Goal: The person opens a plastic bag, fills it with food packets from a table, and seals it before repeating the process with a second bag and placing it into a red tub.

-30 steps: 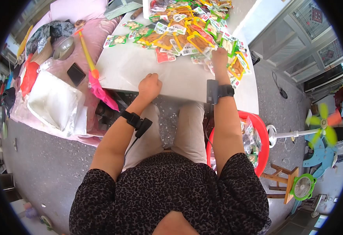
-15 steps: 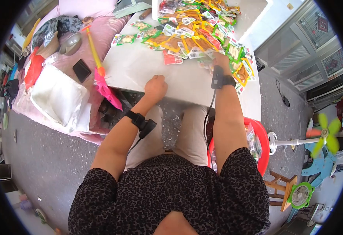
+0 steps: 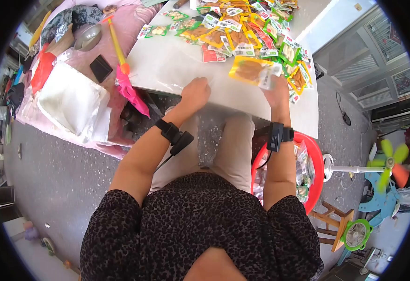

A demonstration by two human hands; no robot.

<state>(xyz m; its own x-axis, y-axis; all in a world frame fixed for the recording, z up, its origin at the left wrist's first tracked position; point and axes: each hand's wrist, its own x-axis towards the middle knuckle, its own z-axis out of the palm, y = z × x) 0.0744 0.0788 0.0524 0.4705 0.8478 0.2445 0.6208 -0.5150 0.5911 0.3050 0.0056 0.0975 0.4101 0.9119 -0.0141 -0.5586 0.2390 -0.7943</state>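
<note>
My right hand (image 3: 277, 90) holds a yellow snack packet (image 3: 250, 71) lifted just above the near edge of the white table (image 3: 167, 65). My left hand (image 3: 195, 92) rests as a closed fist on the table's near edge, on a clear plastic bag (image 3: 167, 86), which it seems to pinch. A heap of several colourful snack packets (image 3: 247, 28) covers the far part of the table. Both wrists wear black bands with small devices.
A red basin (image 3: 310, 164) with packed bags stands on the floor by my right side. Left of the table lies a pink bed with a white bag (image 3: 69, 107), a black box (image 3: 101, 68), a metal bowl (image 3: 88, 37) and a yellow-pink toy stick (image 3: 120, 61). A fan (image 3: 387, 164) stands at right.
My right hand pulled back from the heap toward me, lifting a yellow packet with it. My left fist stayed at the table edge.
</note>
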